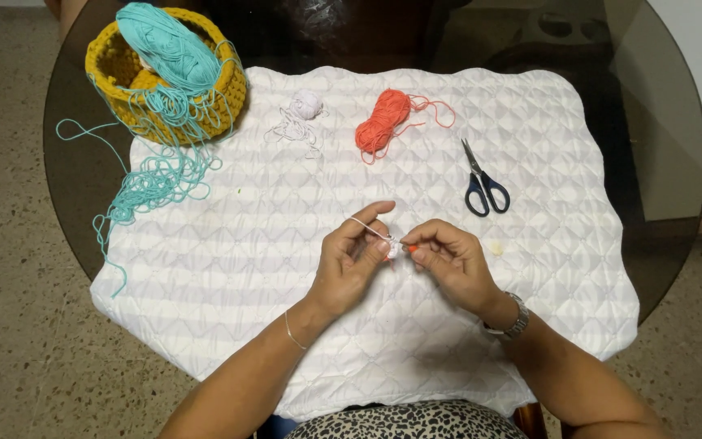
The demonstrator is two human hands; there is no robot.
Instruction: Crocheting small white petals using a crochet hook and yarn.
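Note:
My left hand (351, 260) and my right hand (448, 256) meet over the middle of a white quilted mat (286, 244). Between the fingertips sits a small white crocheted piece (392, 249) with a bit of orange at its edge. A white strand (365, 225) runs over my left index finger. My right hand pinches something thin at the piece; it is too small to make out. A watch is on my right wrist and a thin bracelet on my left.
A yellow crocheted basket (229, 102) with teal yarn (168, 49) stands at the back left, teal strands (152, 183) spilling onto the glass table (660, 162). A small white yarn ball (305, 104), an orange skein (383, 120) and black-handled scissors (483, 183) lie on the mat.

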